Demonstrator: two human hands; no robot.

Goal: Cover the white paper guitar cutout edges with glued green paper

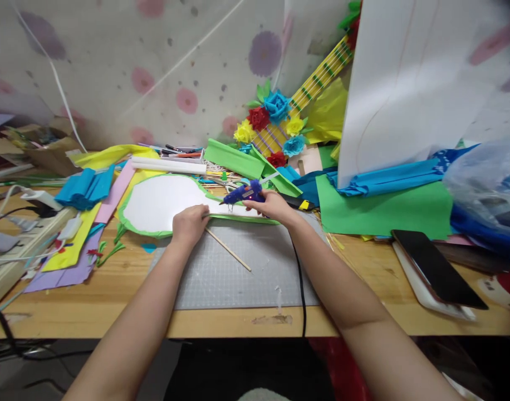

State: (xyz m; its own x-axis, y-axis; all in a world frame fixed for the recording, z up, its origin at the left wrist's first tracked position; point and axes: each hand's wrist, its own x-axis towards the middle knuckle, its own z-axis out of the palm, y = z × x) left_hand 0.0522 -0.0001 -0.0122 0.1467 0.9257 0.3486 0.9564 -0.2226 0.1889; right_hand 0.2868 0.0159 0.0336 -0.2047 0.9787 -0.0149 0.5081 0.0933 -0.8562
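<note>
A white guitar-shaped board [163,199] with green crepe paper folded round its rim lies across the back of the grey cutting mat [255,278]. My left hand [190,225] is closed on the board's near edge, where the body narrows into the neck. In my right hand [275,206] is a blue glue gun [245,192], held over the neck with its nozzle pointing left. A red light glows on the gun, and its black cord [300,278] runs down over the table edge. A thin wooden stick [229,249] lies on the mat by my left hand.
Behind stands a yellow paper guitar [317,83] with paper flowers. A tall white board [388,83] leans at the right, above green paper [384,209]. A phone [439,267] lies at the right; a power strip [27,256] and coloured crepe paper [86,186] are left.
</note>
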